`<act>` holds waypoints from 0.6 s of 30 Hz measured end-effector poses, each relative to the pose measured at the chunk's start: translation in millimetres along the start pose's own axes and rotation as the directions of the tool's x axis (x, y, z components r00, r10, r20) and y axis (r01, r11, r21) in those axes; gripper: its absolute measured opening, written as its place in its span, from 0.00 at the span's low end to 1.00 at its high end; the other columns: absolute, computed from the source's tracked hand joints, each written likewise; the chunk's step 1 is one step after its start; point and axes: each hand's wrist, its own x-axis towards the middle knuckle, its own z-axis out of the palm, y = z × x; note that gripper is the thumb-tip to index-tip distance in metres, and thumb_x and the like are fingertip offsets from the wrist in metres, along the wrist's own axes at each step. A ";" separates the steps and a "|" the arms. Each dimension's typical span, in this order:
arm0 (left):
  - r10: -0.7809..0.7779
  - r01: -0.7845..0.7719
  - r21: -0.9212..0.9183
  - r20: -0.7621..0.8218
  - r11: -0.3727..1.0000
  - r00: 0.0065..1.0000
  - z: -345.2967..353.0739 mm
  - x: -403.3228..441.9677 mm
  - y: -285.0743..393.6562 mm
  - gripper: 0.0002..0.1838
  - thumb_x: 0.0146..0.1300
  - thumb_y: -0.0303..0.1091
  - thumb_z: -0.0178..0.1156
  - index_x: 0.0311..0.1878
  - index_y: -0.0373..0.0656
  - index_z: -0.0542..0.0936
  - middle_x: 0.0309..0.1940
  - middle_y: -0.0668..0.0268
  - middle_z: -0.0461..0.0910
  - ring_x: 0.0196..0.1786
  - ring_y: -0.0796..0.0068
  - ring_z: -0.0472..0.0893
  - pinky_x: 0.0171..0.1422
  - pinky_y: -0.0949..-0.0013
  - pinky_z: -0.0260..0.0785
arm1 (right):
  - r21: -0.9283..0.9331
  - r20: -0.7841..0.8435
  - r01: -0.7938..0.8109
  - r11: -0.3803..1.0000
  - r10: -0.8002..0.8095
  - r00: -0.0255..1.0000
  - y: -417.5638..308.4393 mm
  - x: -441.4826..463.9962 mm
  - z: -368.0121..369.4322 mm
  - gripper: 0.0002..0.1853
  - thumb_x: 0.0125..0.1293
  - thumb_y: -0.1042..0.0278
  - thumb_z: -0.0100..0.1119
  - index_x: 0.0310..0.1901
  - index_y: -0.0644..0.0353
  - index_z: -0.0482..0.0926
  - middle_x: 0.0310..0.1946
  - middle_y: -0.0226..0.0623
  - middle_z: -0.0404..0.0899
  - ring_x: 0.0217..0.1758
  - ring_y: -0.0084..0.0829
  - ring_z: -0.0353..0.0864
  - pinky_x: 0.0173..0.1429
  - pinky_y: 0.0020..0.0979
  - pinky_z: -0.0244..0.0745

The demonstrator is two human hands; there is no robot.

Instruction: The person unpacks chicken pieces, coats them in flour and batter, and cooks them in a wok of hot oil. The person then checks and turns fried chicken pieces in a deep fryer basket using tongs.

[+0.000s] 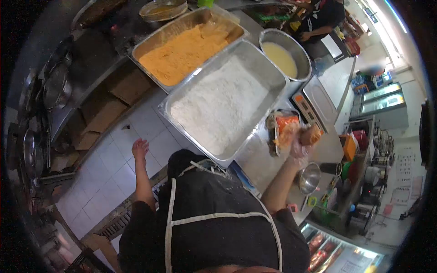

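My left hand (140, 149) is bare and hangs in the air over the floor, left of the pans, its fingers apart and nothing in it. My right hand (302, 148) wears a clear plastic glove. Its fingers close around an orange-brown lump of food (311, 134), whose kind I cannot make out. Beside that hand lies a small tray (276, 144) with orange-coated food in it. A large steel pan of white flour (223, 100) stands in front of me. Behind it is another pan of orange powder (182, 52).
A steel pot of pale yellow liquid (280, 59) stands behind the flour pan. To the right are a kitchen scale (314, 107) and a steel bowl (309, 178). Cardboard boxes (107, 113) fill a low shelf at left. Another person (325, 20) stands at the far counter.
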 end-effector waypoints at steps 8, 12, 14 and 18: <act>0.097 -0.101 -0.158 -0.036 0.982 0.995 59.0 -37.8 -13.6 0.14 0.63 0.37 0.50 0.50 0.43 0.70 0.41 0.62 0.77 0.36 0.73 0.78 0.36 0.75 0.65 | -0.195 -0.168 -0.480 0.855 0.453 0.875 126.9 -20.1 70.8 0.15 0.63 0.58 0.51 0.45 0.59 0.72 0.31 0.32 0.73 0.29 0.23 0.73 0.31 0.22 0.72; 0.446 -0.486 -0.076 -0.295 0.870 0.845 128.5 -112.5 67.3 0.13 0.61 0.39 0.54 0.46 0.44 0.74 0.34 0.67 0.77 0.33 0.77 0.75 0.37 0.75 0.65 | -0.523 -0.211 -0.393 0.756 0.332 0.919 154.0 -23.5 75.8 0.14 0.63 0.58 0.54 0.41 0.61 0.74 0.30 0.30 0.74 0.29 0.22 0.74 0.33 0.23 0.72; 0.552 -0.554 -0.044 -0.047 0.831 0.832 182.6 -160.9 114.5 0.13 0.62 0.36 0.54 0.45 0.39 0.73 0.33 0.65 0.77 0.32 0.80 0.75 0.35 0.78 0.66 | -0.627 -0.144 -0.337 0.702 0.321 0.936 164.1 -30.4 92.1 0.14 0.63 0.58 0.54 0.40 0.61 0.74 0.28 0.28 0.74 0.28 0.20 0.73 0.32 0.22 0.71; 0.385 -0.535 0.031 0.659 0.844 0.646 282.6 -198.7 119.7 0.21 0.61 0.43 0.55 0.54 0.43 0.68 0.39 0.67 0.75 0.34 0.79 0.75 0.31 0.76 0.68 | -0.835 0.121 -0.010 0.550 0.202 0.972 196.4 -50.0 76.1 0.12 0.64 0.59 0.53 0.38 0.61 0.75 0.28 0.26 0.74 0.29 0.16 0.70 0.32 0.21 0.69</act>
